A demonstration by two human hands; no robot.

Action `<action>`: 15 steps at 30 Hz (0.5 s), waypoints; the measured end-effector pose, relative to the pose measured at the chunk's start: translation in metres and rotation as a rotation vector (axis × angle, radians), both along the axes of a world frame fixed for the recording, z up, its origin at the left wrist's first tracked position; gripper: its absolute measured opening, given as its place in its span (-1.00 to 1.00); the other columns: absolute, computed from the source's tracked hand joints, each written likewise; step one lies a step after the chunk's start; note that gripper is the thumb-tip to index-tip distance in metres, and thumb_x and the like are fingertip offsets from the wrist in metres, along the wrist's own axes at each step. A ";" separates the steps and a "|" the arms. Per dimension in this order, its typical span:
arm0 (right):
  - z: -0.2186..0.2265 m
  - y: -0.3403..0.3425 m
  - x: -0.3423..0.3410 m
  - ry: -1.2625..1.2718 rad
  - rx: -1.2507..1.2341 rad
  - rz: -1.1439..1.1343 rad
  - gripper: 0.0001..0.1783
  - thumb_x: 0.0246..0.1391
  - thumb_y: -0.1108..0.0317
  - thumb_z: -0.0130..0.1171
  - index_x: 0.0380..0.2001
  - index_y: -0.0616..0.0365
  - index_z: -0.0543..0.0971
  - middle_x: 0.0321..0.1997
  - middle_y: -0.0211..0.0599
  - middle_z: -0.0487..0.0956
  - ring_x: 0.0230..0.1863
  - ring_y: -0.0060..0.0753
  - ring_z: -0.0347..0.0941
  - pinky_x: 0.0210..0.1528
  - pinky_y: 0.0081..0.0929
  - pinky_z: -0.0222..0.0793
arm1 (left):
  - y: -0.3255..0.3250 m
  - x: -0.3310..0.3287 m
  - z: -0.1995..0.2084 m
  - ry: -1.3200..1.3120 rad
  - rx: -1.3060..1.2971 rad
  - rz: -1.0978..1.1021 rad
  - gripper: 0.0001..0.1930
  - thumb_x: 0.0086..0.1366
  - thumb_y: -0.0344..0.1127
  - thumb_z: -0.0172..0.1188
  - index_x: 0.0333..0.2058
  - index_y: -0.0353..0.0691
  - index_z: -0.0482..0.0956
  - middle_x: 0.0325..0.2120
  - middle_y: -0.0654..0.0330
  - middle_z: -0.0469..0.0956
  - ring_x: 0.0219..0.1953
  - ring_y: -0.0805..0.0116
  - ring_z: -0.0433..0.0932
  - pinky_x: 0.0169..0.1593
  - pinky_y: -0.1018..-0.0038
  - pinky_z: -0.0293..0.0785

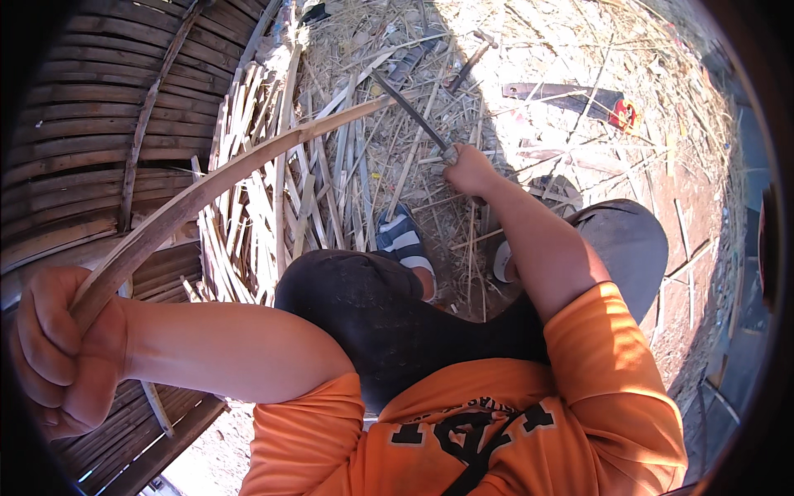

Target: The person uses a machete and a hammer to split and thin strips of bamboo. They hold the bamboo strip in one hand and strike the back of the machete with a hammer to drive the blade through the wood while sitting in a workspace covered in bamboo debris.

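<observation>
My left hand (pixel 70 355), at the far left, is closed round the near end of a long split bamboo strip (pixel 223 175). The strip slants up and away to the right, over my left knee's far side. My right hand (pixel 471 172) is closed on the handle of a long, narrow, dark-bladed knife (pixel 413 114). Its blade points up and to the left and crosses the strip's far end; whether the edge touches the strip, I cannot tell. My fingers hide most of the knife handle.
Many thin bamboo strips (pixel 244 182) lie piled left of my feet. Beyond are a hammer (pixel 470 68) and a handsaw (pixel 562 97) with a red and yellow handle. Shavings cover the ground. A bamboo-slat structure (pixel 83 124) stands along the left.
</observation>
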State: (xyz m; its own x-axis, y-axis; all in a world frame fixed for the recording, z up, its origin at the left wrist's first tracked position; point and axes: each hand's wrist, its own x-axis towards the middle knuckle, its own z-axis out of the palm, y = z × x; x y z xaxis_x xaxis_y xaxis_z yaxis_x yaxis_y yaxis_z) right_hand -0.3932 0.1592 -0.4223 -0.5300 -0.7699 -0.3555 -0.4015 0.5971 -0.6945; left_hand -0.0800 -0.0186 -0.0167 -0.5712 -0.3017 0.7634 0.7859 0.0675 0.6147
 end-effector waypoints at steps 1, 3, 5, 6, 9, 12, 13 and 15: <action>0.010 -0.005 0.002 0.009 0.026 0.011 -0.54 -0.06 0.32 0.20 -0.07 0.32 0.55 -0.17 0.27 0.62 -0.05 0.23 0.57 0.02 -0.02 0.47 | 0.003 -0.004 -0.001 -0.021 -0.040 0.018 -0.60 0.10 -0.13 0.03 -0.83 0.28 0.09 -0.93 0.70 0.09 -0.87 0.83 0.05 -0.69 0.82 -0.02; 0.041 -0.017 0.009 0.010 -0.005 0.076 -0.52 -0.05 0.31 0.19 -0.02 0.31 0.54 -0.17 0.27 0.62 -0.06 0.24 0.57 0.01 -0.02 0.48 | 0.006 -0.002 0.001 -0.048 -0.079 0.043 -0.61 0.09 -0.16 0.03 -0.83 0.28 0.09 -0.93 0.70 0.09 -0.86 0.83 0.05 -0.69 0.82 -0.03; 0.078 -0.026 0.021 -0.003 -0.109 0.167 -0.48 -0.04 0.30 0.19 0.02 0.32 0.52 -0.17 0.27 0.62 -0.08 0.25 0.57 0.00 -0.01 0.48 | 0.001 0.004 0.001 -0.043 -0.067 0.047 -0.61 0.08 -0.18 0.03 -0.83 0.27 0.09 -0.92 0.70 0.10 -0.86 0.83 0.05 -0.68 0.81 -0.04; 0.082 -0.030 0.029 0.001 -0.166 0.165 -0.51 -0.05 0.30 0.21 -0.02 0.29 0.54 -0.19 0.24 0.63 -0.09 0.23 0.58 -0.01 -0.02 0.47 | -0.001 0.006 0.001 -0.036 -0.059 0.053 -0.61 0.07 -0.18 0.03 -0.83 0.27 0.09 -0.92 0.70 0.10 -0.85 0.83 0.05 -0.68 0.81 -0.04; 0.069 -0.032 0.039 0.031 -0.187 0.115 -0.54 -0.06 0.29 0.22 -0.06 0.26 0.56 -0.20 0.21 0.64 -0.09 0.21 0.58 0.00 -0.05 0.47 | -0.002 0.013 0.000 -0.027 -0.053 0.099 -0.62 0.07 -0.21 0.01 -0.83 0.27 0.10 -0.92 0.70 0.10 -0.85 0.83 0.04 -0.67 0.80 -0.05; -0.028 -0.005 0.004 0.064 0.058 -0.031 -0.48 -0.02 0.28 0.20 0.02 0.32 0.52 -0.12 0.24 0.63 -0.05 0.26 0.57 0.04 -0.04 0.48 | 0.004 -0.001 0.001 -0.054 -0.073 0.093 -0.64 0.06 -0.24 0.01 -0.82 0.27 0.12 -0.91 0.71 0.12 -0.84 0.84 0.05 -0.66 0.78 -0.05; -0.049 0.005 -0.006 0.043 0.118 -0.064 -0.48 -0.02 0.27 0.20 0.02 0.32 0.53 -0.11 0.24 0.63 -0.03 0.26 0.57 0.06 -0.04 0.47 | 0.004 -0.005 0.000 -0.022 -0.067 0.063 -0.65 0.06 -0.26 0.02 -0.81 0.27 0.13 -0.90 0.71 0.13 -0.84 0.84 0.05 -0.66 0.77 -0.05; -0.040 0.002 0.011 0.020 0.109 -0.070 -0.47 -0.02 0.25 0.20 0.02 0.33 0.53 -0.12 0.27 0.63 -0.02 0.27 0.57 0.07 -0.03 0.46 | 0.003 0.005 0.000 -0.022 -0.084 0.148 -0.66 0.06 -0.27 0.03 -0.81 0.25 0.17 -0.90 0.67 0.13 -0.84 0.79 0.06 -0.66 0.73 -0.02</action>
State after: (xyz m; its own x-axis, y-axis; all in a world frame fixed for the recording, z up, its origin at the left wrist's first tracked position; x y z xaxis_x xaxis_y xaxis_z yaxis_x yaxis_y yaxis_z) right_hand -0.3820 0.1610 -0.4627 -0.5888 -0.6880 -0.4242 -0.3691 0.6958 -0.6162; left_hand -0.0745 -0.0158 -0.0167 -0.5424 -0.3190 0.7772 0.7498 0.2335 0.6191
